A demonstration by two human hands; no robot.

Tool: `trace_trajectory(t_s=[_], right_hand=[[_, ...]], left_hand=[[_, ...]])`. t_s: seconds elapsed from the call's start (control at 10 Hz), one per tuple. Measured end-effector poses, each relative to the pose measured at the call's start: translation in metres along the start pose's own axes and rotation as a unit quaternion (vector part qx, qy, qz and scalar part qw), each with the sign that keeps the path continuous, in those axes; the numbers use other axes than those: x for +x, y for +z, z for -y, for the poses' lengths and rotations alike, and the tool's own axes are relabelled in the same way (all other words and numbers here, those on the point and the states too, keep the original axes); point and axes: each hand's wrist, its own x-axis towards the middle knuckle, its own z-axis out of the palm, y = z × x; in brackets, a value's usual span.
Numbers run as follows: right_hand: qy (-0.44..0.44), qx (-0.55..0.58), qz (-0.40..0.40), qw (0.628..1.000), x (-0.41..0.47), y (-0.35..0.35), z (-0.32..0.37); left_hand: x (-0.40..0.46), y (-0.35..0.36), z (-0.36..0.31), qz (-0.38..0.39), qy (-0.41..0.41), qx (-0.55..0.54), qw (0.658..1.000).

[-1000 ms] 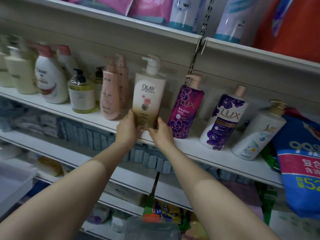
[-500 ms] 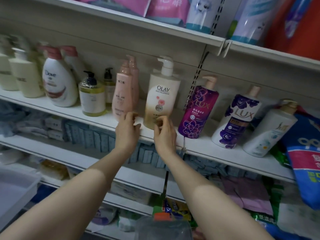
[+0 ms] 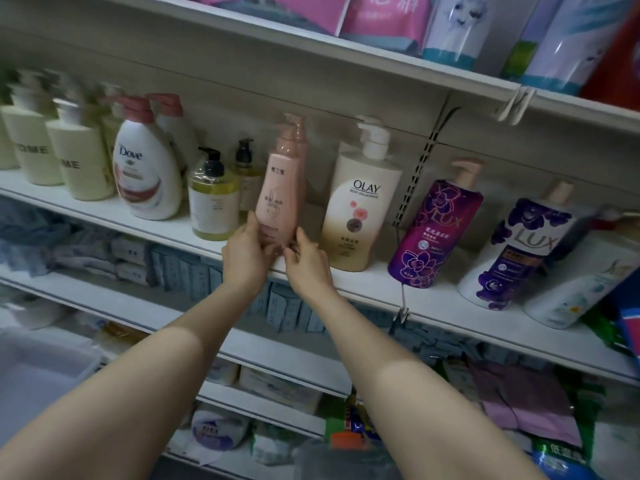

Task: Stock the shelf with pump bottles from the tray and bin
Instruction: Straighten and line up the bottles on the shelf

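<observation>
A tall pink pump bottle [image 3: 281,188] stands on the white shelf [image 3: 433,306], with a second pink one close behind it. My left hand [image 3: 247,252] grips its base from the left. My right hand [image 3: 304,259] holds the base from the right. Just to the right stands the cream Olay bottle [image 3: 360,209], free of both hands. Further right lean two purple Lux bottles [image 3: 434,230] [image 3: 519,251] and a white pump bottle [image 3: 581,289].
To the left stand two yellow clear bottles [image 3: 213,202], Dove bottles [image 3: 145,171] and cream bottles [image 3: 79,161]. A grey bin corner [image 3: 38,375] shows at lower left. Shelves above and below hold packets. A blue bag [image 3: 628,323] sits at far right.
Both hands let go of the Olay bottle, now standing on the shelf, and moved left onto the base of the pink bottle. The view has shifted left.
</observation>
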Motion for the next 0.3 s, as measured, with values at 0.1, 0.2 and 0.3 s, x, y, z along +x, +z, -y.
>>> trace_trajectory(t_s=[0.1,0.2,0.3], right_hand=[[0.000,0.008,-0.005,1.000,0.0005,0.0030,-0.0009],[-0.007,0.011,-0.016,1.000,-0.0003,0.0048,-0.0020],[-0.008,0.014,-0.012,1.000,-0.0011,0.0049,0.0002]], left_hand=[[0.0038,-0.0019,-0.0002,0.002,0.008,-0.002,1.000],[0.0044,-0.0014,0.0022,0.013,0.013,-0.002,1.000],[0.0024,-0.0032,-0.0009,0.032,0.000,-0.003,0.999]])
